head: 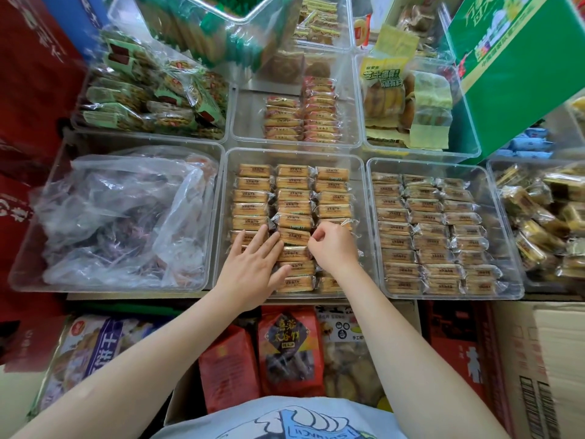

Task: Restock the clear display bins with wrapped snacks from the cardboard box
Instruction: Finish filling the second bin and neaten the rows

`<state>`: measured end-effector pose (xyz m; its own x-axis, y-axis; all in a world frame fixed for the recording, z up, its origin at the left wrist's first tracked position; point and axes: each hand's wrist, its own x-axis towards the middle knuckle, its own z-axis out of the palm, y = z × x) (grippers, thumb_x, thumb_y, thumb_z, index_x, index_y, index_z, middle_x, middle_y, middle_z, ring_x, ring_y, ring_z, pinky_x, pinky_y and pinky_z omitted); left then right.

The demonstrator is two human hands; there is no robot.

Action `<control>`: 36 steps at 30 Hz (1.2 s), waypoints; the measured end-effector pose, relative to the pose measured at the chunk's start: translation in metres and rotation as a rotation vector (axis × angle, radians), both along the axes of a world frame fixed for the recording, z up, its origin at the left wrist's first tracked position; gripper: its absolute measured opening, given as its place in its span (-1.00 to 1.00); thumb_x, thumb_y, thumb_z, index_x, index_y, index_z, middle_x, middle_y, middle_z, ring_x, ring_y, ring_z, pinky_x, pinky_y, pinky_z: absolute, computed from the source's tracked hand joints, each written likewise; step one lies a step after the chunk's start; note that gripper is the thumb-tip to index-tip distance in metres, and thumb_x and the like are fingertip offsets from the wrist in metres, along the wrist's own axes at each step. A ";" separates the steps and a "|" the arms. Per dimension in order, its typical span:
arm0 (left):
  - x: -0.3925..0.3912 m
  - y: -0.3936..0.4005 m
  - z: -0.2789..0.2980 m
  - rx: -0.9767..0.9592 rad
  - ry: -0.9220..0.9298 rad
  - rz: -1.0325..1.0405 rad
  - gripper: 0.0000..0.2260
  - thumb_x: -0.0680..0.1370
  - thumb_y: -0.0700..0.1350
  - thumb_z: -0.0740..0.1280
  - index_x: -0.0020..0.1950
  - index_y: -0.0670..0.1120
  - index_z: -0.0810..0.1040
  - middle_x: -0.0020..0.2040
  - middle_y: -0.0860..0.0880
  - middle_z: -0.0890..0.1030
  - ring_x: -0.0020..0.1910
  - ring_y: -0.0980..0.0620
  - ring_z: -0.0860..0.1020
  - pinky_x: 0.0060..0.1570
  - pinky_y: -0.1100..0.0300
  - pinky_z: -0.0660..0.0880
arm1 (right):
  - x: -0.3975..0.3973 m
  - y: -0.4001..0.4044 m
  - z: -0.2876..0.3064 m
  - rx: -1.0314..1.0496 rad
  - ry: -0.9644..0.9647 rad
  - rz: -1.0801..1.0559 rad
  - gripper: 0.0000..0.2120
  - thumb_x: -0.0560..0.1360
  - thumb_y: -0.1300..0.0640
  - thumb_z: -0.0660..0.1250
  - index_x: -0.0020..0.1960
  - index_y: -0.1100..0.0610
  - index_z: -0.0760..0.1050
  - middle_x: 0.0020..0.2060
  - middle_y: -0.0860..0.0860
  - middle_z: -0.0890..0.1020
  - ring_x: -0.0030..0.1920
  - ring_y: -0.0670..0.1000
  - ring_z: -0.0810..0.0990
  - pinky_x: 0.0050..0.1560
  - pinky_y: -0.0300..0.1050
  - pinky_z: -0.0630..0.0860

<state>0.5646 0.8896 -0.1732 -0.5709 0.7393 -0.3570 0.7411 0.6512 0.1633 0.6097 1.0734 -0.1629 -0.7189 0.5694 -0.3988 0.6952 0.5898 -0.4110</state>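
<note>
Clear bin [361, 185], wrapped snacks [292, 217] under both hands [253, 264]

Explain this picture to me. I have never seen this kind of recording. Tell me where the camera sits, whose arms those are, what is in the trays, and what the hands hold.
There is one picture, taken by a wide-angle camera worn on a person's head, looking down. The two bare arms are that person's own; no machine is involved.

In front of them is a shop display of clear plastic bins. The middle bin holds three neat columns of wrapped biscuits. The left hand lies flat with straight fingers on the near packs, holding nothing. The right hand has its fingers curled, seemingly pinching the wrapper of one pack; which one is hard to tell.

The right-hand bin is filled the same way. The left-hand bin holds a crumpled clear plastic bag. Below the display edge stand red snack bags.
</note>
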 end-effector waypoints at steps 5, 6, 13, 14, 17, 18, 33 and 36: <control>-0.002 0.000 0.000 -0.018 0.009 -0.029 -0.21 0.51 0.34 -0.42 0.66 0.03 -0.02 0.65 0.08 -0.05 0.61 0.03 -0.27 0.56 -0.13 -0.25 | -0.001 -0.002 -0.002 -0.002 0.024 -0.031 -0.88 0.58 0.10 0.29 -0.13 0.04 0.52 -0.21 -0.06 0.60 -0.15 0.03 0.58 -0.14 0.00 0.58; -0.002 -0.001 0.000 -0.013 0.013 -0.036 -0.23 0.53 0.33 -0.40 0.66 0.03 0.00 0.65 0.08 -0.03 0.61 0.03 -0.26 0.56 -0.12 -0.24 | -0.002 -0.002 -0.003 -0.011 0.042 -0.055 -0.88 0.59 0.08 0.30 -0.12 0.02 0.54 -0.21 -0.07 0.61 -0.15 0.03 0.59 -0.14 -0.01 0.59; 0.000 -0.003 0.000 0.087 0.002 -0.011 -0.28 0.57 0.31 -0.34 0.65 0.02 0.01 0.65 0.07 -0.05 0.61 0.04 -0.25 0.58 -0.08 -0.18 | -0.001 0.003 0.001 -0.025 0.109 -0.064 -0.92 0.59 0.05 0.32 -0.02 0.03 0.56 -0.17 -0.06 0.63 -0.13 0.03 0.62 -0.15 -0.05 0.58; -0.001 -0.001 0.000 0.097 0.002 -0.006 -0.28 0.57 0.31 -0.34 0.66 0.02 -0.01 0.65 0.07 -0.08 0.61 0.05 -0.27 0.58 -0.08 -0.18 | -0.002 0.004 0.003 0.004 0.146 -0.072 -0.92 0.59 0.05 0.31 0.02 0.04 0.53 -0.17 -0.04 0.63 -0.14 0.03 0.62 -0.21 -0.07 0.56; -0.005 0.009 -0.002 0.123 -0.008 0.019 -0.25 0.54 0.33 -0.35 0.66 0.01 -0.03 0.65 0.05 -0.12 0.60 0.03 -0.27 0.58 -0.08 -0.20 | -0.006 0.004 0.007 0.062 0.228 0.033 -0.76 0.63 0.07 0.26 0.29 0.04 0.51 -0.01 -0.03 0.65 -0.06 0.02 0.62 -0.21 -0.14 0.46; -0.007 0.012 -0.003 0.116 -0.013 0.026 -0.24 0.53 0.33 -0.36 0.66 0.00 -0.05 0.65 0.03 -0.13 0.60 0.02 -0.28 0.58 -0.08 -0.21 | -0.008 0.003 0.007 0.069 0.205 0.087 -0.70 0.65 0.07 0.23 0.37 0.01 0.48 0.05 -0.02 0.65 -0.01 0.02 0.62 -0.18 -0.14 0.46; -0.010 0.012 -0.015 0.089 0.002 0.039 -0.26 0.55 0.32 -0.34 0.66 0.00 -0.08 0.65 0.02 -0.10 0.62 0.01 -0.24 0.58 -0.11 -0.21 | -0.020 0.006 0.003 0.256 -0.024 0.265 -0.49 0.68 -0.01 0.04 0.61 -0.12 0.07 0.25 0.14 0.47 -0.04 0.09 0.56 -0.16 -0.04 0.49; -0.011 0.012 -0.016 0.098 -0.005 0.045 -0.26 0.55 0.32 -0.35 0.66 0.01 -0.08 0.65 0.03 -0.12 0.61 0.02 -0.25 0.58 -0.11 -0.20 | -0.016 0.005 0.001 0.286 -0.048 0.277 -0.49 0.68 0.01 0.04 0.61 -0.09 0.10 0.28 0.15 0.47 0.01 0.13 0.58 -0.17 -0.05 0.42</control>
